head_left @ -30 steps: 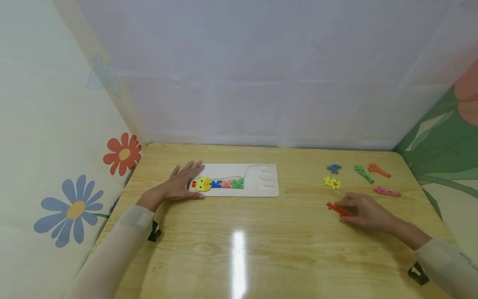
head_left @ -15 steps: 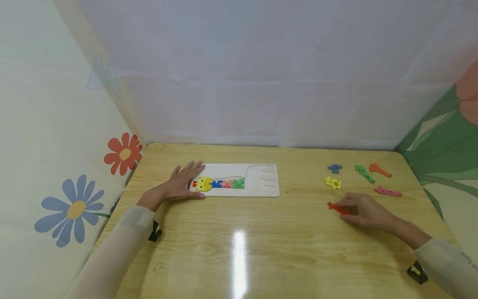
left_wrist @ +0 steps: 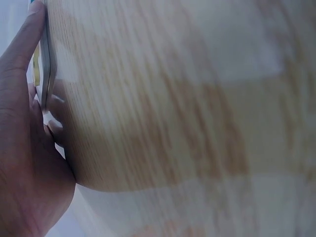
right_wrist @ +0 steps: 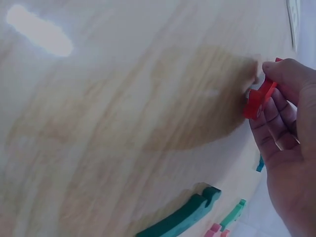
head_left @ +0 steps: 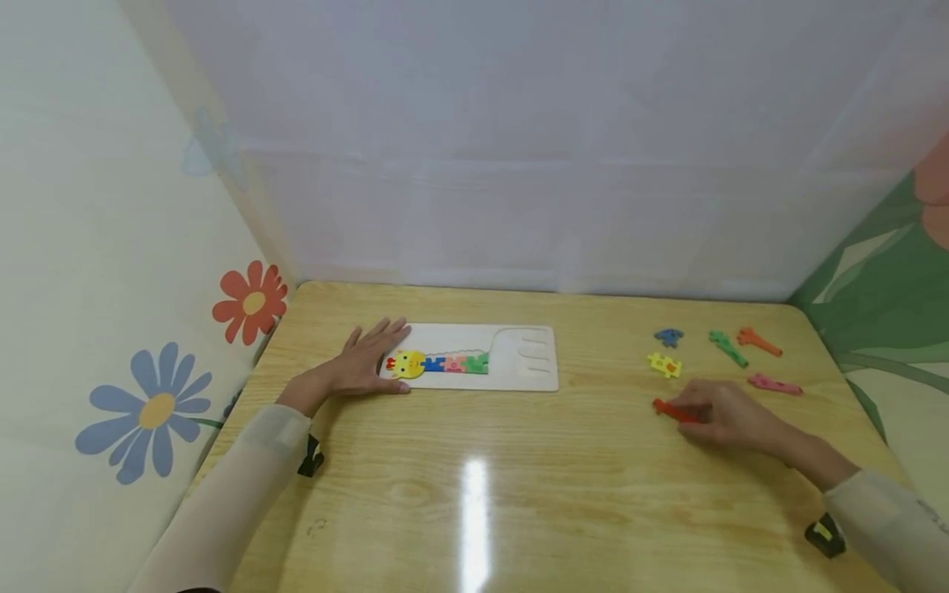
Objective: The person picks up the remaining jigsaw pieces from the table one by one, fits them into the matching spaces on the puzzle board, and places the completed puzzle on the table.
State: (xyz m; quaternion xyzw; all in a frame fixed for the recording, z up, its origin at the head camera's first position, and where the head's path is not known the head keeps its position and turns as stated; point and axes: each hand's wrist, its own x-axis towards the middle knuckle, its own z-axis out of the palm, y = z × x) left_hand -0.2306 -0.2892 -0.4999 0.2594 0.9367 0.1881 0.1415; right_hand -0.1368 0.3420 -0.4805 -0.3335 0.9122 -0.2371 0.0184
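Hands are well apart. Your left hand (head_left: 359,362) lies spread over the nearest end of the white board (head_left: 511,350). Your right hand (head_left: 725,416) pinches the red piece (head_left: 673,411), one end jutting left of the grip. From your left hand rightward, the board carries a yellow giraffe head (head_left: 407,364), blue section (head_left: 433,365), pink section (head_left: 455,365) and green section (head_left: 478,363). Beyond your right hand, on the desk (head_left: 578,486): yellow piece (head_left: 665,366) and blue piece (head_left: 669,337); further right, green piece (head_left: 729,349), orange piece (head_left: 759,341) and pink piece (head_left: 775,385).

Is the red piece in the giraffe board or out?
Out. The right hand has the red piece in its grip, apart from the giraffe board.
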